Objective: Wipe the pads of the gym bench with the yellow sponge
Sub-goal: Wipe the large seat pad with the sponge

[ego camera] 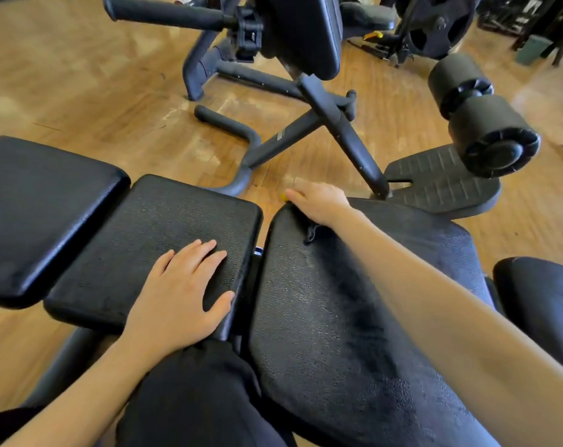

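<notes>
- A single wide-angle view is given, taken from a camera worn on the person's head.
- The scene is looked at forward and steeply downward, over both forearms.
- The bench pads [164,227] are seen from close above and fill the lower half of the frame.
- The wooden floor [80,91] and further gym equipment [306,33] are taken in farther off, toward the top edge.
- Straight lines are bent near the edges.

Bench pads [164,221] black pebbled leatherette, slight sheen; floor [80,91] worn wood.
</notes>
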{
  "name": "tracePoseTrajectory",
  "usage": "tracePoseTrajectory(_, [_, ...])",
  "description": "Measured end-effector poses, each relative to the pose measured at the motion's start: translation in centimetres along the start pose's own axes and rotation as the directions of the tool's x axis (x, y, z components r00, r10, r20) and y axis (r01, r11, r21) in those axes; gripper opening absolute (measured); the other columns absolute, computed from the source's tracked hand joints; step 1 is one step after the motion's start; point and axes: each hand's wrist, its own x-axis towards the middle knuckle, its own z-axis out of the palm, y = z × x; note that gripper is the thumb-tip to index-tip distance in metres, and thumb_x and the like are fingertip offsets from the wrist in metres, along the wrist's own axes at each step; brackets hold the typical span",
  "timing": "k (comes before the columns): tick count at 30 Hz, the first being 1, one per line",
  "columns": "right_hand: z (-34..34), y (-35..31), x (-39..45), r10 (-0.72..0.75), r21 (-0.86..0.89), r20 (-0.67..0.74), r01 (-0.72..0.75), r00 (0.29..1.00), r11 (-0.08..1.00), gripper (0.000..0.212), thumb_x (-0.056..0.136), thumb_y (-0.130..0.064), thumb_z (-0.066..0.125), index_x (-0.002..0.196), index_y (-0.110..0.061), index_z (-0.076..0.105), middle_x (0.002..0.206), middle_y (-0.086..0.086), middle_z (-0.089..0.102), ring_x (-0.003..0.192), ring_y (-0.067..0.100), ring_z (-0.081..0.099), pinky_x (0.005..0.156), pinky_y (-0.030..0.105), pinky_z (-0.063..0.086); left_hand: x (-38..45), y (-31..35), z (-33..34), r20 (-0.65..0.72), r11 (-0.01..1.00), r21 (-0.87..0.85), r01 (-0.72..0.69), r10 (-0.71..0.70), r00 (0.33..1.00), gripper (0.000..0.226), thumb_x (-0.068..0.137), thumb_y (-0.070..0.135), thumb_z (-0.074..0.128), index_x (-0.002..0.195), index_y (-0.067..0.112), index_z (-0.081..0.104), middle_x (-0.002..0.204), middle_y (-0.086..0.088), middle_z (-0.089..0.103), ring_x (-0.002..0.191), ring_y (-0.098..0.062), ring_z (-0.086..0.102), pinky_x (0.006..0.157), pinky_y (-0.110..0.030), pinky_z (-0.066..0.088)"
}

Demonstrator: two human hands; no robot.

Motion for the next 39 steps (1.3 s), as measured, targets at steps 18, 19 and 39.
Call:
tracePoseTrajectory(18, [3.6,-4.1,-5.7,-0.329,0.070,-0.068,0.334,0.942,0.940,0.033,0.090,-0.035,0.042,0.087,-0.013,0.066,0.096,0.002,0.066,0.098,0.021,0.054,0.091,0.037,0.043,0.1,-0.3,0.0,-0.025,0.998,-0.046,-0.043,0.042,0.999,0.062,0.078,0.052,0.038,0.121,0.013,0.059,0.129,-0.008,0.057,0.122,-0.027,0.051,0.098,-0.051,0.038])
tracePoseTrajectory(19, [4.0,-4.4,-7.0,-0.369,0.077,-0.086,0.375,0.926,0.924,0.036,0.090,-0.038,0.041,0.092,-0.014,0.068,0.103,0.002,0.067,0.104,0.019,0.054,0.095,0.033,0.041,0.1,-0.3,0.0,-0.030,0.998,-0.048,-0.042,0.041,0.999,0.062,0.077,0.051,0.038,0.120,0.012,0.060,0.128,-0.008,0.058,0.121,-0.028,0.052,0.097,-0.052,0.039])
tracePoseTrajectory(39, [5.5,-8.3,-17.3,-0.423,0.087,-0.022,0.424,0.906,0.902,0.033,0.093,-0.032,0.046,0.119,-0.016,0.060,0.130,0.000,0.056,0.125,0.016,0.043,0.109,0.031,0.030,-0.8,-0.9,-0.7,0.109,0.990,-0.074,-0.119,0.127,0.986,0.090,0.071,0.066,0.010,0.143,0.016,0.030,0.153,-0.004,0.023,0.142,-0.022,0.015,0.114,-0.040,0.012])
